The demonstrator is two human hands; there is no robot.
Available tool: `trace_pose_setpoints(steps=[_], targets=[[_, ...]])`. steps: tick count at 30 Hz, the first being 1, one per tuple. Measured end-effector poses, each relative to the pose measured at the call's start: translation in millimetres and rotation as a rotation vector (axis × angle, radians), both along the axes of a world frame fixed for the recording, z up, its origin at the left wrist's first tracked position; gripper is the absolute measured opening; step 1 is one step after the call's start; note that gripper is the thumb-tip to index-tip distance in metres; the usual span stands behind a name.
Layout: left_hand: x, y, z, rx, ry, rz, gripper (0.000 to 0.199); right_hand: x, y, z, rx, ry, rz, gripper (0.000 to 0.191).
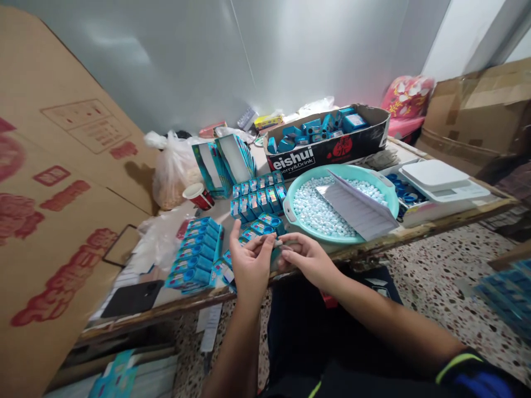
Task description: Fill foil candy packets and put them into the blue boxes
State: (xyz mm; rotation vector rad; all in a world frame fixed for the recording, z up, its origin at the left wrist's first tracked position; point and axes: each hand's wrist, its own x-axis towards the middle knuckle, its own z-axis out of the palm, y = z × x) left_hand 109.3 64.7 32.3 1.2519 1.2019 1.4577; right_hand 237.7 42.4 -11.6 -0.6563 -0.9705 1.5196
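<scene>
My left hand and my right hand meet at the table's front edge. Their fingertips pinch a small pale piece between them, too small and partly covered to name. One finger of the left hand points upward. Just behind the hands stand small blue boxes with round openings, and more rows of blue boxes lie beyond. To the left is a block of blue boxes. Right of the hands, a turquoise basin holds many small white and pale-blue pieces, with a folded card sheet lying across it.
A black carton of blue boxes stands behind the basin. On the right is a white scale. Left are a paper cup, a plastic bag, a dark phone-like slab and a tall cardboard box.
</scene>
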Motion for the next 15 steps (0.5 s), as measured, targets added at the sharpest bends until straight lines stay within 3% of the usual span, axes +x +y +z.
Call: trace_pose_setpoints(steps=[9, 15], targets=[[-8.2, 6.4, 8.5, -0.033, 0.148, 0.001, 0.089, 6.6, -4.8, 1.8, 0.057, -0.046, -0.011, 0.046], [-5.6, 6.0, 16.2, -0.044, 0.125, -0.051, 0.084, 17.5, -12.1, -0.3, 0.148, -0.125, 0.006, 0.048]])
